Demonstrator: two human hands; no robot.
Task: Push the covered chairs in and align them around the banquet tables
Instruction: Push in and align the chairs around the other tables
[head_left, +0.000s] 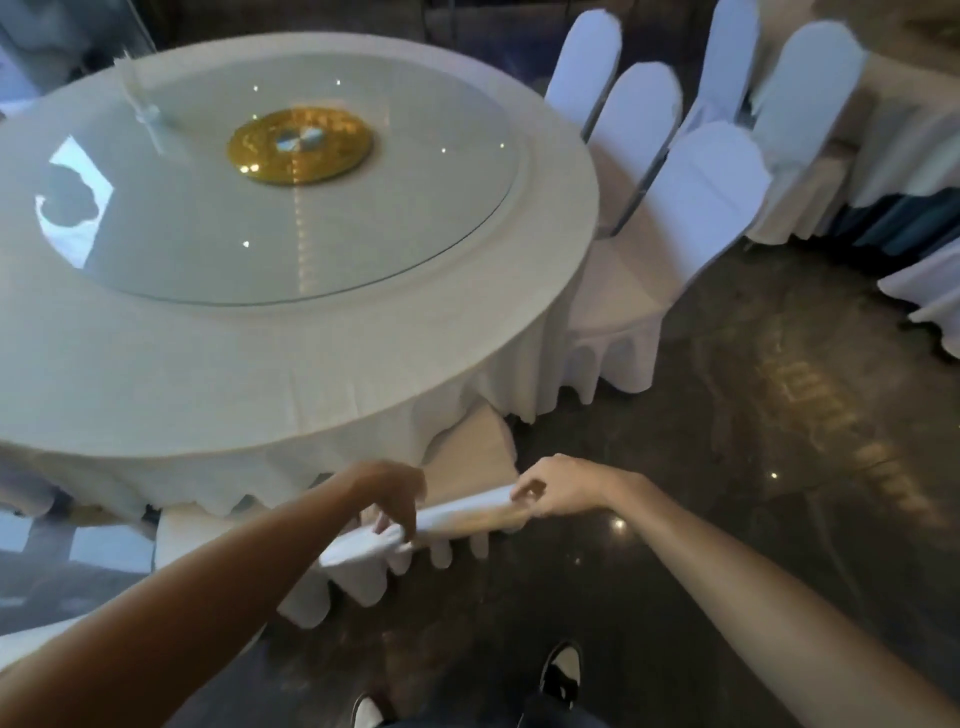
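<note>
A round banquet desk (291, 364), draped in white cloth and topped by one glass turntable (270, 187) with a gold centre disc (300, 145), fills the room's left side as a worker straightens seating. One covered chair (462, 512) stands at the near edge, seat tucked partly beneath the cloth, its back top held at both ends: the left hand (392, 499) curls its fingers over one end, the right hand (550, 491) pinches the other. To the right, three more covered chairs (675, 218) crowd together at the desk's rim, seemingly not yet evenly spaced. Beyond them, two chairs (800, 130) face a second draped desk (914, 130). The job looks mid-way: this chair nearly home, the neighbours awaiting alignment. Two shoes (561, 670) show on the dark polished floor (753, 441).
</note>
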